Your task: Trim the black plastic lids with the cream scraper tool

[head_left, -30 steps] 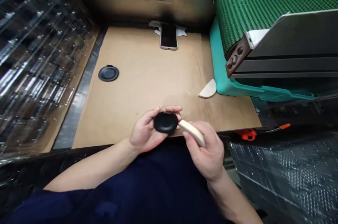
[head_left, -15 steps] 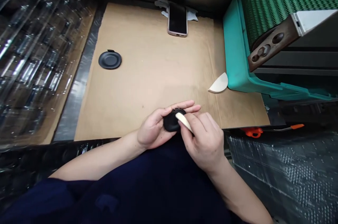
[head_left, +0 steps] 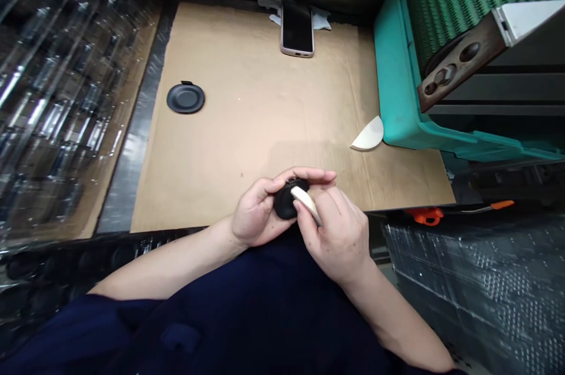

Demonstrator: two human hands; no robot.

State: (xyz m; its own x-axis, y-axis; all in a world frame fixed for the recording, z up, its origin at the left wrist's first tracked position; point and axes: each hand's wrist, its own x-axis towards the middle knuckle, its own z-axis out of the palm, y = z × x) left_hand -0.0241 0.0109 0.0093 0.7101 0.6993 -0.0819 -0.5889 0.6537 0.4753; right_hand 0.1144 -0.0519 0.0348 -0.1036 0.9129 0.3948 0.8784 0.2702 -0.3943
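Observation:
My left hand (head_left: 258,213) is closed round a black round part (head_left: 285,201), its thumb on the near rim and its fingers behind. Pinched in my right hand (head_left: 338,228) is a cream-white pad (head_left: 305,198), its tip against the face of the black part. Another black round piece (head_left: 186,97) with a small tab lies at the left of the cardboard sheet (head_left: 247,128). A white half-round pad (head_left: 368,135) rests on the cardboard at the right, near a teal crate.
A phone (head_left: 297,30) lies on a crumpled white cloth at the back. The teal crate (head_left: 397,80) and a rusty metal bracket (head_left: 461,63) stand at right. Clear plastic trays (head_left: 57,98) fill the left. An orange-handled tool (head_left: 426,216) is below the cardboard's right edge.
The fingers of my left hand have drawn in more round the black part. My right hand and the pad have shifted slightly left. The whole view has moved a little.

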